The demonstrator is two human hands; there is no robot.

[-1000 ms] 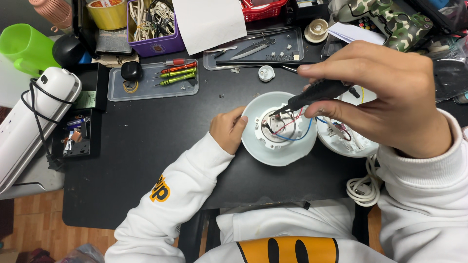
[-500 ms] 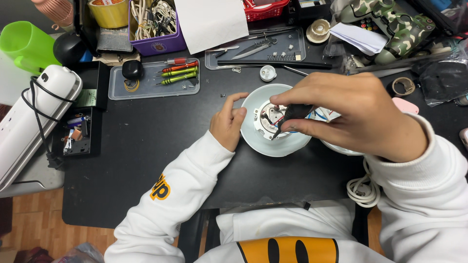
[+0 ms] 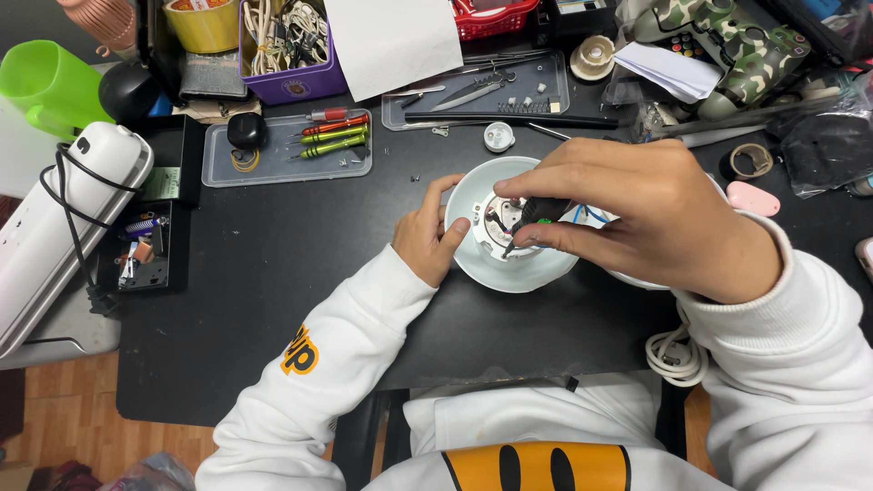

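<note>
A round white lamp housing [image 3: 509, 270] with wires and a small board inside lies open on the black table [image 3: 273, 273]. My left hand [image 3: 429, 235] grips its left rim. My right hand [image 3: 637, 218] reaches across the housing from the right and pinches a black-handled screwdriver [image 3: 538, 214], whose tip points down into the housing's centre. Blue and white wires show under my right fingers. A second white shell is mostly hidden under my right hand.
A clear tray [image 3: 286, 145] with small screwdrivers sits to the upper left, another tray [image 3: 477, 95] with tweezers behind the housing. A white appliance [image 3: 64, 218] lies at the left edge, a coiled white cord [image 3: 677, 355] near my right sleeve. Clutter fills the back right.
My right hand has moved left over the housing and lowered the screwdriver from a flat hold to a steep one, its tip now inside. My left hand stays on the rim.
</note>
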